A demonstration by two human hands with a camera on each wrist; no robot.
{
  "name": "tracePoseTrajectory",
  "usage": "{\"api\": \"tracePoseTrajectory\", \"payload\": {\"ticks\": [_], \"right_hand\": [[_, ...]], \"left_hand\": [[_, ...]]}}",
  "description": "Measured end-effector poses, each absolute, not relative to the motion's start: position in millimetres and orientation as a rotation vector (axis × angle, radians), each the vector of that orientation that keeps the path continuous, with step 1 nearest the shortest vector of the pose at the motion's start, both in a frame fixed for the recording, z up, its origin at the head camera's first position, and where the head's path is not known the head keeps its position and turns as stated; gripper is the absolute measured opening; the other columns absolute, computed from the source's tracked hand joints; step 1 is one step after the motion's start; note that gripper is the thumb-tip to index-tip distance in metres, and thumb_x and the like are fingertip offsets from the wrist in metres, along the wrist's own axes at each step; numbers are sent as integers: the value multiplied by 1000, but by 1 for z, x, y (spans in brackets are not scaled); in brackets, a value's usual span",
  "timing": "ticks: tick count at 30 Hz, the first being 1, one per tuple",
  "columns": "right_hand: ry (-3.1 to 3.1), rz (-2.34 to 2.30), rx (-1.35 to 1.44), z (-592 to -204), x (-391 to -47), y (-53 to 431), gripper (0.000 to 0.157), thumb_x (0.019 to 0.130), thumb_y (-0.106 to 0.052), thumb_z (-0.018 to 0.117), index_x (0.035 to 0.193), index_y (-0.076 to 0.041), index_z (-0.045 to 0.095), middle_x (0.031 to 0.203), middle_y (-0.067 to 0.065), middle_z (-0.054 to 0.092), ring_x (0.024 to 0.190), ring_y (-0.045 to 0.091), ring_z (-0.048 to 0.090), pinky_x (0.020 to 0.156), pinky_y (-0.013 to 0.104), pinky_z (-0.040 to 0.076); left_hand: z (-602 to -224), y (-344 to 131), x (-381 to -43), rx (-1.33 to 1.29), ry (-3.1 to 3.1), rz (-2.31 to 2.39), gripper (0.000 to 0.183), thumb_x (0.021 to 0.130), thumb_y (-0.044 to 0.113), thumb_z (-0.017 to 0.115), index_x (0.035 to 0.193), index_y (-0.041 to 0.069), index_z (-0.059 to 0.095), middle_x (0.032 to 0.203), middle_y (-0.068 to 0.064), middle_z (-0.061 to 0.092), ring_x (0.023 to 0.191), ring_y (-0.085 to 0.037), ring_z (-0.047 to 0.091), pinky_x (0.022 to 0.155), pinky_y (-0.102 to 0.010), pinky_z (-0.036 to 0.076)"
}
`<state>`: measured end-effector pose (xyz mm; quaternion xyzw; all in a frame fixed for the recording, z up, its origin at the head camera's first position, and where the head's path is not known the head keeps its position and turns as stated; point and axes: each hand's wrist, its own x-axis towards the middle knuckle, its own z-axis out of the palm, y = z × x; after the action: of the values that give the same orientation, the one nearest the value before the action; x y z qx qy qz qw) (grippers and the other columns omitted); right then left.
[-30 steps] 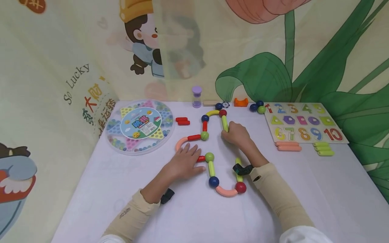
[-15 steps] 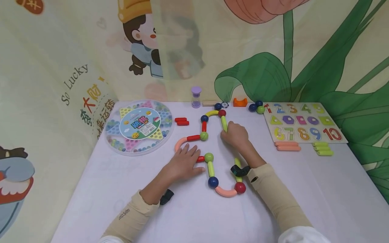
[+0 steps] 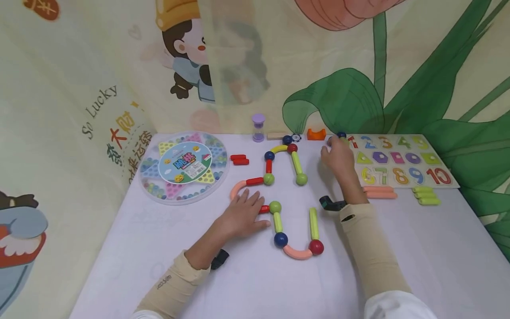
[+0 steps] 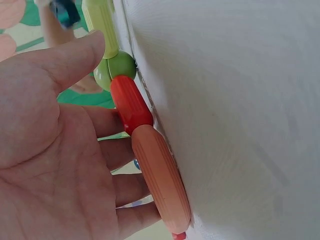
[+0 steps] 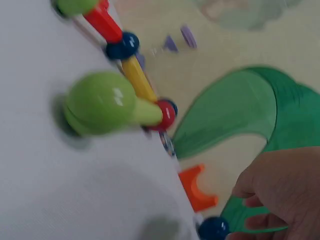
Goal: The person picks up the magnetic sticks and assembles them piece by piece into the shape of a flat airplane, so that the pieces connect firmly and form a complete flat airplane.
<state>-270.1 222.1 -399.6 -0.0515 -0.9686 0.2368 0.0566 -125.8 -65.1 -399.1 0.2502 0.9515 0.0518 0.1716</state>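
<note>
My left hand [image 3: 241, 215] lies with spread fingers over a curved pink stick and a short red stick [image 4: 131, 102], touching them. The red stick joins a green ball [image 3: 275, 207]; the chain runs on through a lime stick, a blue ball [image 3: 280, 239] and a curved pink stick to a red ball [image 3: 316, 247] and another lime stick [image 3: 314, 223]. The chain's far arm ends in a lime stick with a green ball [image 3: 301, 179]. My right hand [image 3: 340, 157] reaches over loose balls at the back, its fingers bent beside a blue ball [image 5: 213, 228]; it partly hides them.
A round marble game board [image 3: 183, 168] lies at left. Two red sticks [image 3: 240, 160], a purple hourglass [image 3: 258, 127] and an orange piece [image 3: 316, 134] sit toward the back. At right are a number puzzle board [image 3: 402, 161], pink sticks [image 3: 380, 195] and lime sticks [image 3: 427, 196].
My right hand has let go of the far lime stick and moved right and back to the loose balls. The green ball at that stick's end is now uncovered. My left hand stays put.
</note>
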Motion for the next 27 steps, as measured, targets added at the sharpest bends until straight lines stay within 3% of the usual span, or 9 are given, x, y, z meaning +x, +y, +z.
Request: {"api": "tracePoseTrajectory", "payload": {"ticks": [3,7,19,27], "right_hand": [[-2879,719,-184,-401,-287,254,42,86,-16,46,123,5,45,122,26,38,101,41,43,88,54,36],[-2947,698,-190,-408,-294,276,49,85,-16,48,129,5,41,127,29,34,102,43,41,87,56,36],[-3164,656,-47,-399,-281,268,27,85,-8,49,109,6,52,106,26,46,89,37,45,77,50,41],[-3386,914,355,-395,-224,234,22,87,-14,57,107,-9,65,97,13,55,64,20,53,57,30,45]], "left_hand": [[-399,-65,-126,711,2705,142,77,83,57,50,142,12,29,147,-8,22,134,-33,9,104,-50,13],[-400,-64,-126,717,2700,145,78,83,58,50,142,12,28,147,-7,22,134,-33,9,105,-50,12],[-400,-64,-127,700,2696,143,78,82,57,51,142,13,28,147,-7,21,134,-33,8,104,-50,12],[-400,-64,-126,698,2701,141,78,82,57,51,142,13,28,147,-7,21,134,-33,8,104,-50,12]]}}
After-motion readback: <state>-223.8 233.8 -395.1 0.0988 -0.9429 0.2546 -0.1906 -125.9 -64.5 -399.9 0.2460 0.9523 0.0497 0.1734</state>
